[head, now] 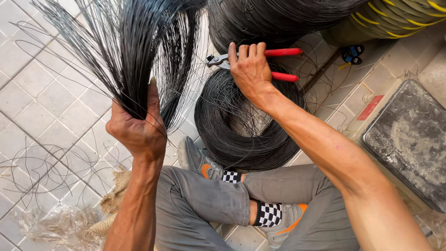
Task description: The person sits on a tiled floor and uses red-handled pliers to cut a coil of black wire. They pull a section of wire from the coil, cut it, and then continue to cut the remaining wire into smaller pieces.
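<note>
Left hand [138,132] was clenched around a fanned bundle of cut black wire strands [130,51], held up at left. Right hand [251,69] gripped red-handled cutting pliers [260,62] over the coiled black wire roll [246,125] on the tiled floor [42,107]. A grey metal tray [411,139] sat at right, a bigger dark wire coil [274,18] lay beyond.

Your left hand [137,132] holds the bundle of cut wires [127,51] upright at the left, its ends fanning toward the far edge. To its right, the wire coil [246,125] lies on the tiled floor [42,93], just beyond your crossed feet. Your right hand [251,69] sits at the coil's far rim, holding the wire cutters [260,62]. A larger coil [274,18] lies farther off. A metal tray [409,139] rests at the right, burlap [114,197] near left.
</note>
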